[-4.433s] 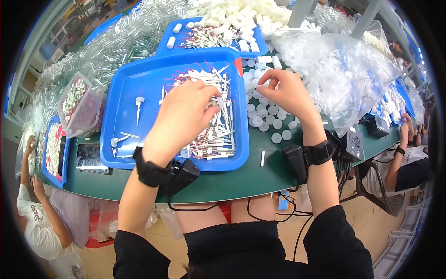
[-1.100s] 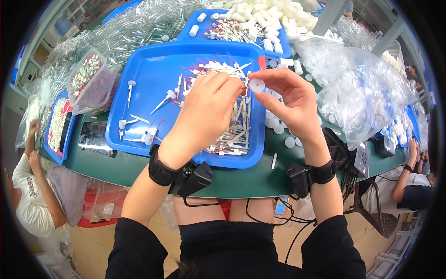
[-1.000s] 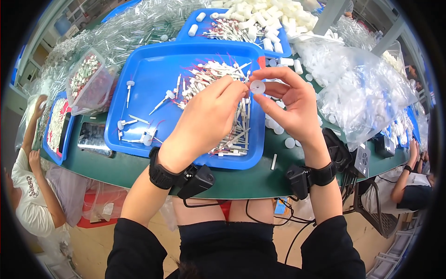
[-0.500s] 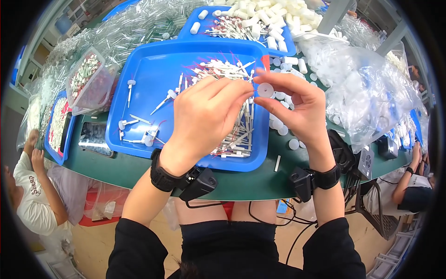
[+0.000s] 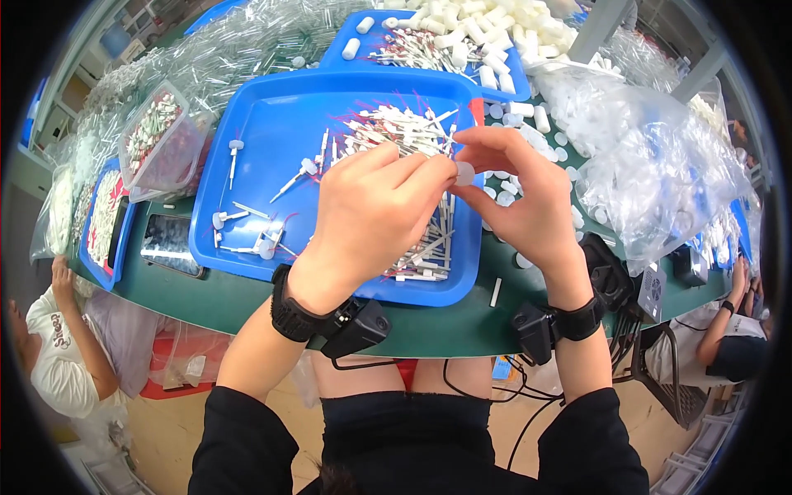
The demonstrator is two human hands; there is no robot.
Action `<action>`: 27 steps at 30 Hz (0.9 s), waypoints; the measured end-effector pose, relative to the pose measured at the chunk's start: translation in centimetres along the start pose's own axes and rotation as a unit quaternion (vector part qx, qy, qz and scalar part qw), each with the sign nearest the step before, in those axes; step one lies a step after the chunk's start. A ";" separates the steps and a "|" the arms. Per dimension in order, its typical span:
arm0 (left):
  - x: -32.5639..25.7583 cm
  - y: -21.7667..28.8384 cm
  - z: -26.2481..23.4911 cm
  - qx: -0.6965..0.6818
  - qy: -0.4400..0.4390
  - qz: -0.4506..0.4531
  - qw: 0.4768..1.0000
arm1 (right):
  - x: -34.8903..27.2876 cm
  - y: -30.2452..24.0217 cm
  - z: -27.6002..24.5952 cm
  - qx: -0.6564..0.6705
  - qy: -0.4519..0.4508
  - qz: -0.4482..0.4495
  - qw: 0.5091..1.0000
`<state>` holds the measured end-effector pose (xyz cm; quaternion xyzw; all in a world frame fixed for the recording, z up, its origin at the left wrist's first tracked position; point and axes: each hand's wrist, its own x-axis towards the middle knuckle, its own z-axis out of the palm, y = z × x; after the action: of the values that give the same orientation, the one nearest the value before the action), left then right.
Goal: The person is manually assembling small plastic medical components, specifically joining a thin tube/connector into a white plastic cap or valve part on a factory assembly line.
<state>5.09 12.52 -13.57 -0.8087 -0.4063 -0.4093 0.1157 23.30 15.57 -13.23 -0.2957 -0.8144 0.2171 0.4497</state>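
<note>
My left hand (image 5: 375,210) and my right hand (image 5: 516,194) meet fingertip to fingertip above a large blue tray (image 5: 247,124). Between the right fingers sits a small white round cap (image 5: 465,173). The left fingertips press against it; whatever thin part they pinch is hidden. Under my hands lies a pile of thin white sticks with red ends (image 5: 404,136). A few sticks with caps on them (image 5: 239,235) lie at the tray's left. Loose white caps (image 5: 516,111) are scattered on the green table right of the tray.
A second blue tray (image 5: 355,49) with sticks and white caps stands behind. Clear plastic bags (image 5: 652,157) fill the right side, a clear tub of parts (image 5: 161,136) the left. Other people sit at the far left (image 5: 62,355) and far right (image 5: 726,338).
Earlier my left hand was in the stick pile and my right among the loose caps. Both have since come together over the tray, the right holding a cap, and lowered slightly.
</note>
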 end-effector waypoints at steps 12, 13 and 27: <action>-0.4 0.0 0.2 -0.013 -0.024 -0.039 0.999 | 0.0 0.1 0.1 -0.045 0.001 -0.027 0.999; -0.4 0.0 0.3 -0.041 -0.031 -0.050 0.997 | 0.0 0.0 0.0 -0.043 0.002 -0.025 0.999; -0.4 -0.7 0.0 -0.110 -0.078 -0.094 0.986 | 0.1 0.7 -0.4 0.119 -0.011 0.048 0.992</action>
<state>4.45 12.73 -14.00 -0.8039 -0.4408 -0.3966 -0.0453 23.79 16.18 -13.38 -0.2762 -0.7727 0.3370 0.4617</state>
